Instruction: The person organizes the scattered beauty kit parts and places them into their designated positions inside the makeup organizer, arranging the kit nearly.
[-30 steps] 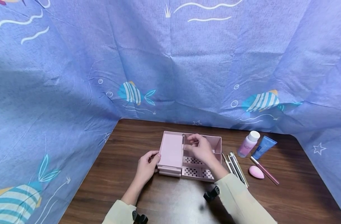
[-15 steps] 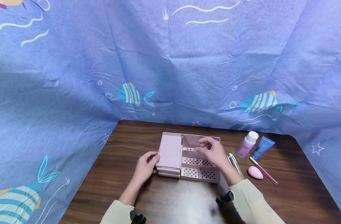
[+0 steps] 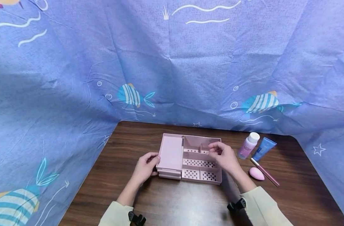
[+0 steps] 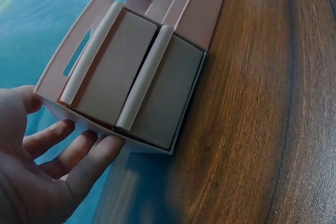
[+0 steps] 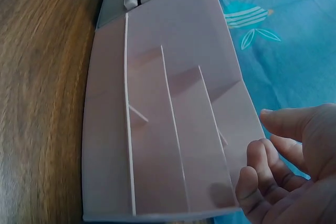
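A pink makeup organizer [image 3: 172,152] stands mid-table, its flat-topped drawer unit on the left and open, divided compartments on the right. My left hand [image 3: 145,168] holds its left side, the thumb at the top edge. The left wrist view shows two drawers [image 4: 113,72] and fingers against the box's side. Above the right end of the compartments hovers my right hand [image 3: 224,157], its fingers loosely bent and nothing between them. A makeup brush [image 3: 182,141] stands in the narrow slot between the two halves.
To the right on the wooden table [image 3: 296,175] lie a pink makeup sponge [image 3: 256,173], a pink tube with a white cap [image 3: 266,172] and a blue squeeze tube [image 3: 264,149]. A white-capped pink bottle [image 3: 248,147] is behind them. Blue fish-print cloth [image 3: 172,78] surrounds the table.
My right hand has moved right, from beside the brush slot to the organizer's right end. Its forearm now covers the brushes lying on the table. The left hand keeps its hold.
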`<state>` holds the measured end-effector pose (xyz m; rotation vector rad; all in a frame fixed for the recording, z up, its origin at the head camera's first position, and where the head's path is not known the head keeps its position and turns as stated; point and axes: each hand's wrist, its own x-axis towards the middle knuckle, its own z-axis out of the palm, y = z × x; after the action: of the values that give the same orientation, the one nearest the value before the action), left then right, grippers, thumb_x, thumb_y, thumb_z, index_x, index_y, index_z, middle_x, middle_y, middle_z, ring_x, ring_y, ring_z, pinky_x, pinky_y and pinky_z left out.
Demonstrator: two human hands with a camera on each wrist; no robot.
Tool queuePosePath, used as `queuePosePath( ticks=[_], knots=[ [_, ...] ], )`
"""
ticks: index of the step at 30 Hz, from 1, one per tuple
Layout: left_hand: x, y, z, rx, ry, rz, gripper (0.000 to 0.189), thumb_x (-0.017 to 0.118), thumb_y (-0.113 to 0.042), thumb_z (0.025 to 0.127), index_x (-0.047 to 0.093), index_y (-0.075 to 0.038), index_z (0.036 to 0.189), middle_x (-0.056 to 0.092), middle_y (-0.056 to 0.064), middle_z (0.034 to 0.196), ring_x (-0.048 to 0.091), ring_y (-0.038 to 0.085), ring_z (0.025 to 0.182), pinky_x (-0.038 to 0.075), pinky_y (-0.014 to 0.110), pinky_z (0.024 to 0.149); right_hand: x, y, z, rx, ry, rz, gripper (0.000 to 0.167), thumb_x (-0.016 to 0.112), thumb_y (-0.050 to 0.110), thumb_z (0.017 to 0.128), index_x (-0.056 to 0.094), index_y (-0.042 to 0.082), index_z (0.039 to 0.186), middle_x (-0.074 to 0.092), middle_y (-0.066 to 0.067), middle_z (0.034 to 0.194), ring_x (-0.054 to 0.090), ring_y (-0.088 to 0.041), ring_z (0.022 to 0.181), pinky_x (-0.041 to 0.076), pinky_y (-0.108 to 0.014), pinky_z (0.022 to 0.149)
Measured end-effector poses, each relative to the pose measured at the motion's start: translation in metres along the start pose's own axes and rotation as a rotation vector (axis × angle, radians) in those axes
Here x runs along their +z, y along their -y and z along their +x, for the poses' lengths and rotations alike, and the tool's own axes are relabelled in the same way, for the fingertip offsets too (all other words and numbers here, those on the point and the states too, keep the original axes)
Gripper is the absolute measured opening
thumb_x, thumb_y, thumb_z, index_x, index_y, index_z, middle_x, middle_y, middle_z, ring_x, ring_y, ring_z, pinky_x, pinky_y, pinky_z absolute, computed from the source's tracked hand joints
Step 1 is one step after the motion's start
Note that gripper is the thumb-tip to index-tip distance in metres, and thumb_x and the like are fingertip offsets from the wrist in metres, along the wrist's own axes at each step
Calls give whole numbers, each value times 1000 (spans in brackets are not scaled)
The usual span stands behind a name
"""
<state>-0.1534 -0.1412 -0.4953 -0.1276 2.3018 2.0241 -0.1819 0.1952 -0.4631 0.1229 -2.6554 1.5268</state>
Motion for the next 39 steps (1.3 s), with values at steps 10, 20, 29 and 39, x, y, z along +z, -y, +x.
queuePosePath(
  ticks=[10, 20, 29, 39],
  knots=[
    [2, -2, 0, 0, -23, 16, 29, 65, -17, 99, 69, 0, 123, 67, 16, 101, 66, 18, 81, 66, 43, 63, -20, -17, -7, 18, -21, 23, 25, 73, 3, 91, 67, -5, 113, 69, -16, 94, 61, -8, 72, 58, -30, 53],
    [5, -5, -2, 13, -49, 56, 27, 63, -16, 100, 70, 0, 121, 65, 15, 97, 65, 17, 79, 66, 41, 62, -33, -30, -13, 82, -60, 23, 24, 68, 5, 95, 67, -6, 117, 67, -17, 95, 61, -5, 70, 62, -34, 55],
    [4, -4, -2, -23, -41, 26, 29, 66, -19, 99, 70, -2, 122, 65, 14, 100, 65, 19, 81, 66, 42, 64, -35, -50, -22, 90, -75, -92, 27, 71, 7, 91, 69, -5, 114, 70, -13, 91, 61, -6, 70, 55, -24, 53],
    [4, -2, -2, -32, -30, 16, 32, 65, -21, 100, 68, -2, 125, 65, 13, 102, 65, 18, 82, 66, 45, 65, -36, -60, -27, 84, -76, -324, 25, 72, 10, 86, 75, 0, 108, 74, -8, 84, 64, -16, 74, 50, -29, 65]
  ],
)
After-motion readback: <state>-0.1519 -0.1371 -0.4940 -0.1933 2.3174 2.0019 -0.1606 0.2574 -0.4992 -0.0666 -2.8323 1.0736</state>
